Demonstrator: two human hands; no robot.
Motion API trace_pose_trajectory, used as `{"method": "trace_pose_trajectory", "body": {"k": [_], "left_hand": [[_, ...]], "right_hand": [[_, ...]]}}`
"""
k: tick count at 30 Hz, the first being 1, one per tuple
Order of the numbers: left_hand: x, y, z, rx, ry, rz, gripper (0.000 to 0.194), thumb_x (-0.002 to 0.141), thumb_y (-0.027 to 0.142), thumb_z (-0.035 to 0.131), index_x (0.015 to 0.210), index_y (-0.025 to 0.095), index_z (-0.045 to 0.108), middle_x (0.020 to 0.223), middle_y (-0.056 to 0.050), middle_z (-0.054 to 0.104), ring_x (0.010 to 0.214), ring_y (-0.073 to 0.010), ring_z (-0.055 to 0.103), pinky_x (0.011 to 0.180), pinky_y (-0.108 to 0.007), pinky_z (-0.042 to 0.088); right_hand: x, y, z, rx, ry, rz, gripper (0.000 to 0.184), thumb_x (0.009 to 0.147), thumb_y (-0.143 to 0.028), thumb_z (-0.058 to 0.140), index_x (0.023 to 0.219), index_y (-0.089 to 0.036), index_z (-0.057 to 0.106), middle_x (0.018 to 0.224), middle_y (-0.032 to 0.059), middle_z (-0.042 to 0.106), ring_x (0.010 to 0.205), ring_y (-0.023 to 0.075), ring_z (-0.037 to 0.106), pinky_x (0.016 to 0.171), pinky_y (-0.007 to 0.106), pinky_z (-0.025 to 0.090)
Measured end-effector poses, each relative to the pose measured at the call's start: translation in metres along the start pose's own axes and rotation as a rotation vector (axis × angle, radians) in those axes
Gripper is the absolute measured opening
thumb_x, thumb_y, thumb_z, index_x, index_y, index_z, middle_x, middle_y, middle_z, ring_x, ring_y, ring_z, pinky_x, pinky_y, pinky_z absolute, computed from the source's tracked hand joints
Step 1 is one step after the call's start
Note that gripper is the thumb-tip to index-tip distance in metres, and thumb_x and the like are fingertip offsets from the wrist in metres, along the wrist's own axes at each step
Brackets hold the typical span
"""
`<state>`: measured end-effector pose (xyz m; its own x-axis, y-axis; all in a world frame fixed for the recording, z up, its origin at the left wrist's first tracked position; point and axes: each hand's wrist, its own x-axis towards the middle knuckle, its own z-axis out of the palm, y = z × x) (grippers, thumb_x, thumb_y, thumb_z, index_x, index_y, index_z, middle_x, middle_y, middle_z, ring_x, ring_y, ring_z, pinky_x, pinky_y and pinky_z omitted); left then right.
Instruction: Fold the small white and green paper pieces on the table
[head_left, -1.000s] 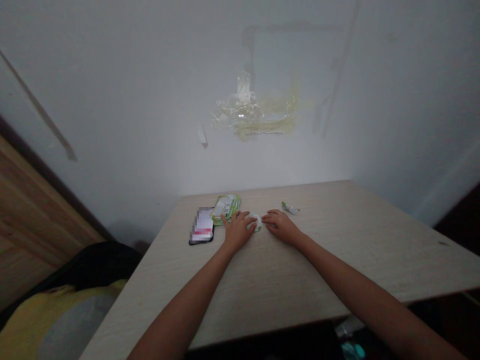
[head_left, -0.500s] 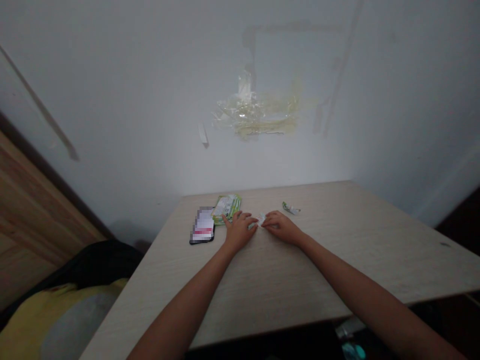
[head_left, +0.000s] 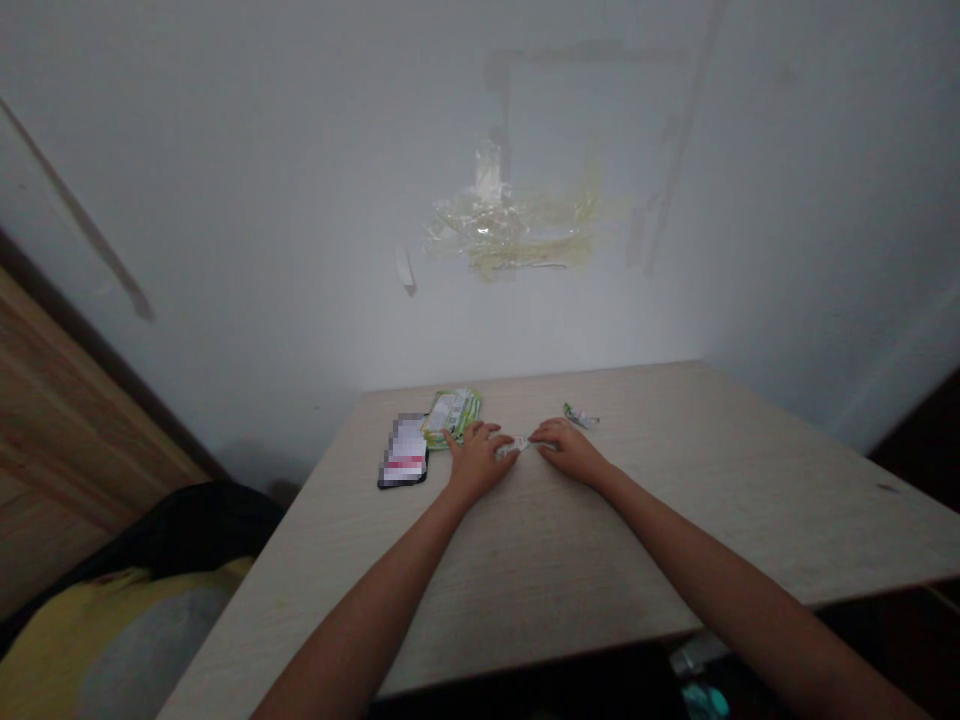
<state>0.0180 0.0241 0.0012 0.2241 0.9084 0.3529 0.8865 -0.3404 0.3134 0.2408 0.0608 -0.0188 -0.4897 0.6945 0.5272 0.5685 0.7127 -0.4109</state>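
Both my hands rest far out on a pale wooden table (head_left: 570,560). My left hand (head_left: 476,458) and my right hand (head_left: 566,449) meet over a small white and green packet (head_left: 519,444), each pinching one end of it with the fingertips. The packet is mostly hidden between the fingers. Just left of my left hand lies a stack of green and white sachets (head_left: 452,415), which its outer fingers touch. A torn green scrap of wrapper (head_left: 580,417) lies beyond my right hand.
A dark phone (head_left: 404,451) with a lit screen lies left of the sachets. The table stands against a white wall with old tape marks (head_left: 510,230). A wooden panel (head_left: 67,420) rises at the left. Yellow and grey cloth (head_left: 112,640) sits at lower left.
The small packet showed more as a rounded white shape a second ago; now it is flatter and narrower between my fingertips. My right hand has shifted slightly up and to the right.
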Motion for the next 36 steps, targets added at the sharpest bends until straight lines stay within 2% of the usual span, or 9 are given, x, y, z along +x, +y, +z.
{"method": "trace_pose_trajectory", "body": {"k": [2, 5, 12, 19, 26, 36], "left_hand": [[0.0, 0.0, 0.0, -0.004, -0.01, 0.022, 0.029, 0.084, 0.052, 0.06, 0.109, 0.039, 0.069, 0.129, -0.001, 0.063, 0.134, -0.0317, 0.038, 0.108, -0.074, -0.01], [0.0, -0.001, 0.001, -0.009, -0.028, 0.031, 0.028, 0.086, 0.048, 0.06, 0.11, 0.039, 0.068, 0.125, 0.0, 0.066, 0.133, -0.0307, 0.039, 0.108, -0.074, -0.012], [0.0, 0.004, -0.004, -0.003, -0.027, 0.019, 0.028, 0.095, 0.044, 0.046, 0.107, 0.037, 0.07, 0.123, 0.001, 0.069, 0.133, -0.0283, 0.042, 0.109, -0.072, -0.013], [0.001, 0.005, -0.005, 0.001, -0.031, 0.015, 0.035, 0.098, 0.047, 0.037, 0.109, 0.036, 0.069, 0.122, 0.001, 0.07, 0.133, -0.0263, 0.043, 0.111, -0.071, -0.008], [0.001, 0.005, -0.004, -0.028, -0.028, 0.018, 0.033, 0.097, 0.047, 0.04, 0.105, 0.037, 0.07, 0.119, 0.002, 0.071, 0.132, -0.027, 0.045, 0.11, -0.072, -0.009], [0.001, 0.002, -0.003, -0.033, -0.05, 0.034, 0.023, 0.087, 0.041, 0.057, 0.105, 0.039, 0.071, 0.125, 0.002, 0.068, 0.132, -0.0315, 0.042, 0.107, -0.076, -0.008]], "right_hand": [[0.0, 0.002, 0.001, 0.011, 0.013, -0.005, 0.026, 0.081, -0.013, 0.062, 0.103, -0.019, 0.075, 0.102, 0.0086, 0.073, 0.105, 0.0236, 0.061, 0.099, 0.042, 0.046], [0.0, 0.004, 0.002, 0.018, 0.028, -0.01, 0.026, 0.08, -0.013, 0.064, 0.102, -0.02, 0.075, 0.101, 0.0089, 0.073, 0.102, 0.0233, 0.061, 0.097, 0.042, 0.046], [0.001, 0.001, 0.0, -0.011, 0.008, -0.036, 0.019, 0.082, -0.021, 0.068, 0.1, -0.021, 0.076, 0.1, 0.0081, 0.073, 0.102, 0.0229, 0.061, 0.097, 0.04, 0.045], [0.003, -0.006, -0.002, -0.094, -0.003, -0.059, 0.015, 0.085, -0.027, 0.068, 0.097, -0.024, 0.076, 0.095, 0.0063, 0.073, 0.105, 0.0238, 0.059, 0.096, 0.04, 0.043], [0.005, -0.011, -0.001, -0.14, 0.004, -0.048, 0.012, 0.087, -0.026, 0.066, 0.089, -0.022, 0.076, 0.089, 0.0065, 0.073, 0.101, 0.0232, 0.059, 0.094, 0.038, 0.042], [0.007, -0.015, 0.002, -0.154, -0.009, -0.003, 0.01, 0.085, -0.022, 0.066, 0.087, -0.019, 0.075, 0.092, 0.0078, 0.07, 0.102, 0.0233, 0.056, 0.094, 0.038, 0.041]]}}
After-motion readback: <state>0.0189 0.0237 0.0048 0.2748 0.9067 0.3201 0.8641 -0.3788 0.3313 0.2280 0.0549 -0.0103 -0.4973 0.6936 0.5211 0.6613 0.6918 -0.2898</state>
